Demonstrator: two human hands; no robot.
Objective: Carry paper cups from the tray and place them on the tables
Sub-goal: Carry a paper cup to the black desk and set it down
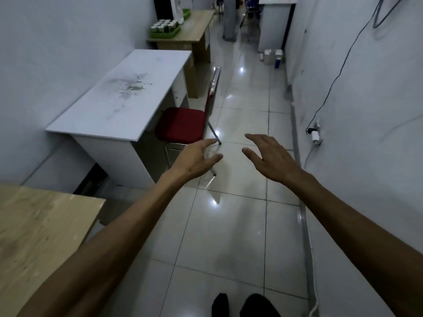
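Several paper cups (164, 25) stand in a green tray (165, 34) on a wooden table (197, 30) far down the corridor on the left. Nearer, a white table (128, 92) stands against the left wall, its top bare apart from stains. A wooden table (41, 229) fills the lower left corner. My left hand (196, 159) and my right hand (267, 156) are stretched out in front of me over the tiled floor, fingers spread, holding nothing.
A red chair (183, 124) stands at the white table and juts into the aisle. White containers (272, 56) sit on the floor by a cabinet at the far right. A cable and plug (315, 133) hang on the right wall. A person (230, 17) stands far ahead.
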